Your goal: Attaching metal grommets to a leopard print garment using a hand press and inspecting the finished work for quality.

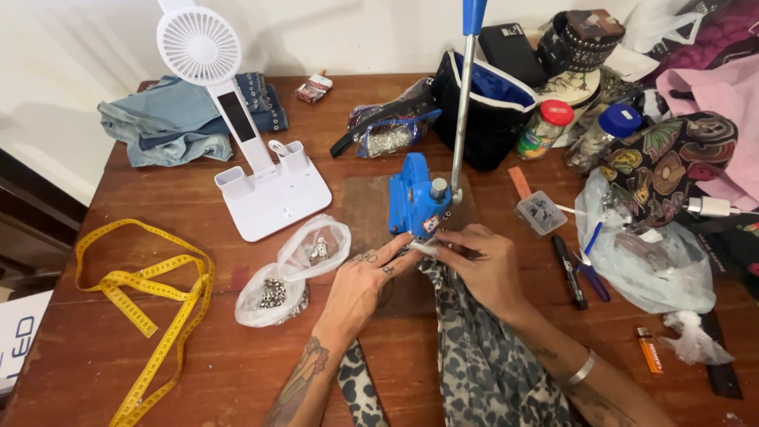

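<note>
A blue hand press [417, 199] with a long metal lever [463, 95] stands mid-table on a brown board. Leopard-print fabric [482, 356] runs from the near edge up to the press. My left hand [365, 281] pinches the fabric's edge just under the press head. My right hand [482, 265] holds the fabric on the other side, fingers at the die. Both hands meet at the base of the press.
Two clear bags of metal studs [296, 269] lie left of my hands. A yellow tape measure [142, 304], a white desk fan [237, 119] and folded denim [182, 119] are further left. Jars [545, 126], a black marker [569, 269], scissors, an orange lighter [650, 349] and bags crowd the right.
</note>
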